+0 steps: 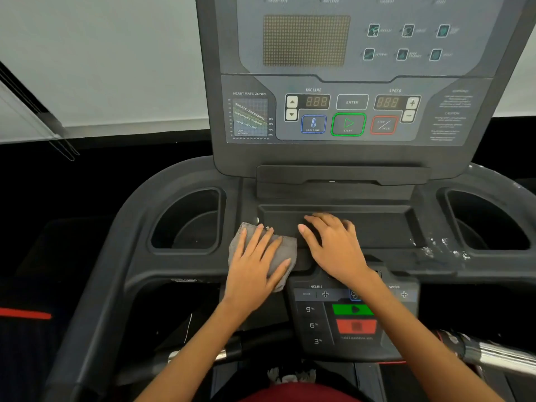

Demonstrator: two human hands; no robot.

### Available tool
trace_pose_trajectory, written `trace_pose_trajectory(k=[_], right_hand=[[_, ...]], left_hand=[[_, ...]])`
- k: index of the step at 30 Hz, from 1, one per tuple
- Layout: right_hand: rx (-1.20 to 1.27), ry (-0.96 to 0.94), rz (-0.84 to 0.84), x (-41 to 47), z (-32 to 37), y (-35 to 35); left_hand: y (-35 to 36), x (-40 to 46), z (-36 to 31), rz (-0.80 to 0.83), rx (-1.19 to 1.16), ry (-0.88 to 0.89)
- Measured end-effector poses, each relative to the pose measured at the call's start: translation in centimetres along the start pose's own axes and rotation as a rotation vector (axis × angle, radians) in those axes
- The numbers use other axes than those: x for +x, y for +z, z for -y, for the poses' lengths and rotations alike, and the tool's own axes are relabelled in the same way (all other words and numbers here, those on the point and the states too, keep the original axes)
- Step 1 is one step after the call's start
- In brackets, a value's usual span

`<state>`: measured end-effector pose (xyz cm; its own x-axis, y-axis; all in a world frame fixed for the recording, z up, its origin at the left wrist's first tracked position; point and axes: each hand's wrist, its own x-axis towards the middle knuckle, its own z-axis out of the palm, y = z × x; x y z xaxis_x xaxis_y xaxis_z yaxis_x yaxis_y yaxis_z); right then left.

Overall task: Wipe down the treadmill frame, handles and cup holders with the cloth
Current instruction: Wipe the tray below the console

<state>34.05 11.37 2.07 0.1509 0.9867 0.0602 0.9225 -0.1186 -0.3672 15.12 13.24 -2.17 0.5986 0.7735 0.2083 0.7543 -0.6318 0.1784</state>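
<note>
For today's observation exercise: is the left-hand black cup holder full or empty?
Empty: the left black cup holder shows only its bare dark bottom.

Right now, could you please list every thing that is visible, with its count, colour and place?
cloth: one, grey, on the frame left of the tray, under the left hand
tray: one, black, centre, below the console
cup holders: two, black, left and right of the tray
console: one, grey, top centre
lower keypad: one, dark, green and red buttons, below the tray
handles: silver, bottom edge
left hand: flat on the cloth
right hand: fingers rest in the tray
</note>
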Motion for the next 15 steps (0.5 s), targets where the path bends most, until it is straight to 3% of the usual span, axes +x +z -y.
trace_pose_trajectory(k=[5,12,15], right_hand=[[0.068,0.067,0.035,0.1,-0.3,0.3],[0.036,0.085,0.108,0.3,-0.2,0.2],[0.067,0.086,0.110,0.2,-0.1,0.2]], left_hand=[[-0.4,0.2,2.3,0.017,0.052,0.078],[-0.3,3.1,3.4,0.088,-0.112,-0.079],[-0.1,5.0,3.5,0.002,-0.093,-0.128]])
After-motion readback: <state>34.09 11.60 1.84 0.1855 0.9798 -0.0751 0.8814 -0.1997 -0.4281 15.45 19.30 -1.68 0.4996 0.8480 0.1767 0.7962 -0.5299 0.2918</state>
